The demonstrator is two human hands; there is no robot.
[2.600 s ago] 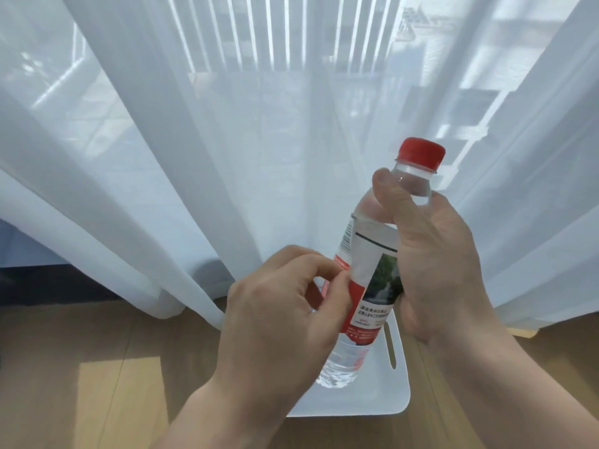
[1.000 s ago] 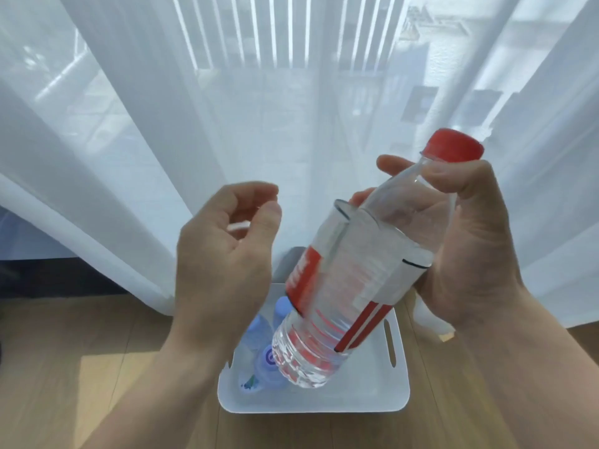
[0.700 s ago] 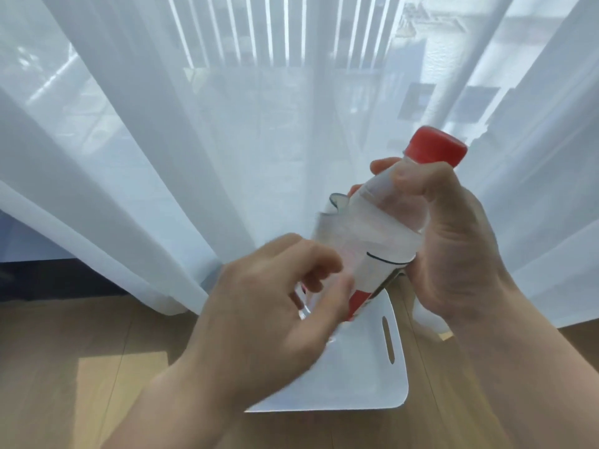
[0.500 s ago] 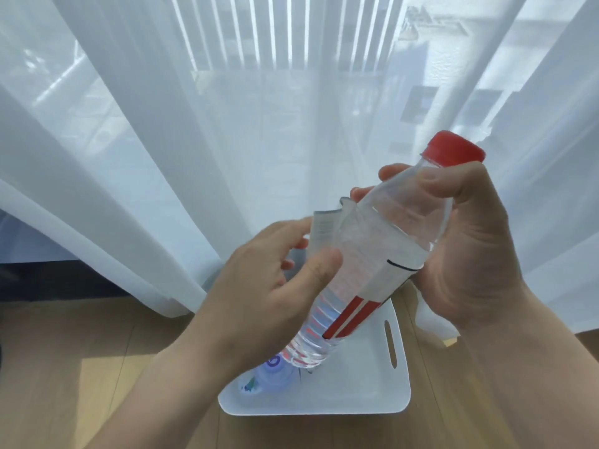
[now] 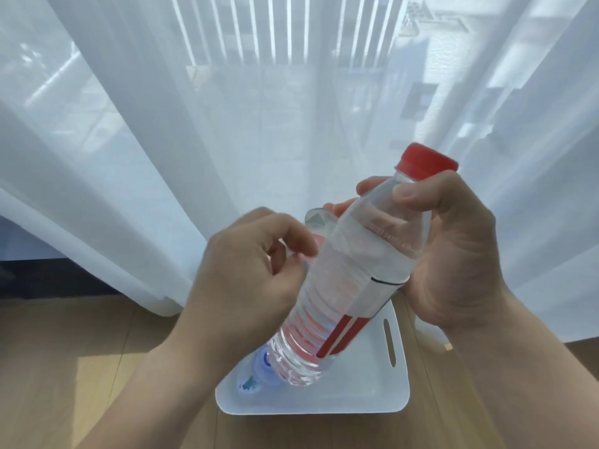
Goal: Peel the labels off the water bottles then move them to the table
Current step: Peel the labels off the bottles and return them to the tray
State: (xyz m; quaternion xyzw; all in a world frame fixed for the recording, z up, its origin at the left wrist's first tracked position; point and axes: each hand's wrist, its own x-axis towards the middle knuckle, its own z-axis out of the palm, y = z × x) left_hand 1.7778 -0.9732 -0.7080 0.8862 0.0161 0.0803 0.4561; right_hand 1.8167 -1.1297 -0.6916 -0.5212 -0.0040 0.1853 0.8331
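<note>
- Right hand (image 5: 453,254) grips the bottle (image 5: 350,286) near its red cap (image 5: 426,162), fingers wrapped round the neck, at frame centre-right.
- The bottle tilts, base down-left, above a white tray (image 5: 372,396).
- Left hand (image 5: 246,280), fingers curled, pinches the loosened label (image 5: 316,222) at the bottle's left side.
- Another bottle (image 5: 259,371) lies in the tray.

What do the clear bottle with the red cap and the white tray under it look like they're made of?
The clear ribbed water bottle looks like thin glossy plastic: see-through, with moulded ridges. Its red cap seems opaque matte plastic. The white tray is probably smooth moulded plastic, with rounded corners and a handle slot.
</note>
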